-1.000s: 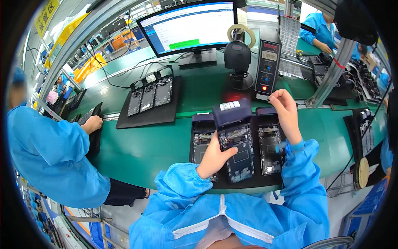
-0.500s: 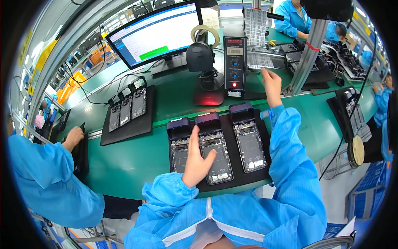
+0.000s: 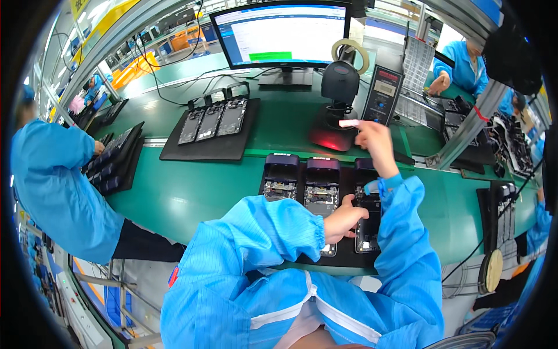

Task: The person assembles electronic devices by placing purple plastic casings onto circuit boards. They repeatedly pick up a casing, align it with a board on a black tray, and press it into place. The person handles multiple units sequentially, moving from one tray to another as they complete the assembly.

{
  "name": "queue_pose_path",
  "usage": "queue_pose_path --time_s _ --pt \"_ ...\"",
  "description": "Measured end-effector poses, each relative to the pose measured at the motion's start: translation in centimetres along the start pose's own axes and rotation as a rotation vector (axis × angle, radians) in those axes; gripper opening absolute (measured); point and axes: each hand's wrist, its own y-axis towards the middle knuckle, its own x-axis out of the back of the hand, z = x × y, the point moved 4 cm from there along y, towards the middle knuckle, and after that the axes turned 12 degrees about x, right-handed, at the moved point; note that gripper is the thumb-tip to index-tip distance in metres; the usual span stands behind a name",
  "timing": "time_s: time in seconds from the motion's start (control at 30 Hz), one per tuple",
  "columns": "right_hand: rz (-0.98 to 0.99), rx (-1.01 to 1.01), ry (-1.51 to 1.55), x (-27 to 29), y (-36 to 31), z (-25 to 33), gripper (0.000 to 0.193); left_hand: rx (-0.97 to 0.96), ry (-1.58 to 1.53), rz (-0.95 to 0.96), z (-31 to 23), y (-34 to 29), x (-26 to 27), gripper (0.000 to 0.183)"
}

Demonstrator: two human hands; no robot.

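Note:
Pinched between the fingertips of my right hand (image 3: 376, 144) is a small white label (image 3: 349, 123), held above the red-lit scanner base (image 3: 332, 135). My left hand (image 3: 344, 223) reaches across with thumb and fingers apart, at the left edge of the right-hand opened handheld device (image 3: 367, 232). Whether it presses on that device I cannot tell. Two more opened devices with dark purple tops, a middle one (image 3: 321, 195) and a left one (image 3: 281, 187), lie beside it on a black mat (image 3: 346, 256). My left sleeve covers the lower part of the left device.
Behind the scanner (image 3: 340, 81) stand a monitor (image 3: 285, 35) and a label dispenser box (image 3: 383, 87) with a label strip (image 3: 417, 61). Another black mat (image 3: 203, 152) with several devices lies at the back left. A co-worker (image 3: 58, 186) works at the left; a metal post (image 3: 471, 125) rises at the right.
My right hand has come left from the label dispenser, now with a label in its fingers. My left hand has moved right, from the middle device to the right-hand one. The view has shifted.

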Motion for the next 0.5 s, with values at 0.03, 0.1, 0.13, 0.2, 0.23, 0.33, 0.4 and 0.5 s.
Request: queue_pose_path --time_s 0.03,0.1,0.13,0.2,0.23,0.33,0.4,0.5 --pt "0.073 -0.071 0.025 -1.1 0.1 -0.2 0.022 -0.002 -0.008 -0.007 0.1 -0.1 0.0 0.080" --pt "0.106 -0.133 0.071 -1.6 0.1 -1.1 0.023 -0.011 -0.015 -0.017 -0.1 -0.4 0.0 0.078" --pt "0.069 -0.122 0.093 -0.9 0.0 -1.6 0.024 -0.017 -0.014 -0.023 -0.2 -0.5 0.3 0.078" --pt "0.068 0.009 -0.009 0.5 -1.0 -2.4 0.024 -0.024 -0.012 -0.034 0.0 -0.7 0.7 0.077" --pt "0.114 0.127 -0.303 1.0 -1.6 -2.5 0.024 -0.046 -0.038 -0.007 0.1 -0.6 0.7 0.076" --pt "0.143 0.354 -0.812 0.5 -3.6 -1.2 0.019 -0.124 -0.019 -0.036 0.5 0.0 0.5 0.077" --pt "0.086 0.504 -0.821 -0.2 -4.2 0.9 0.018 -0.164 -0.095 0.005 0.7 0.0 0.1 0.073" --pt "0.104 0.489 -0.363 -2.0 -4.9 6.0 0.015 -0.174 -0.233 0.179 -0.1 -2.5 -0.8 0.060"
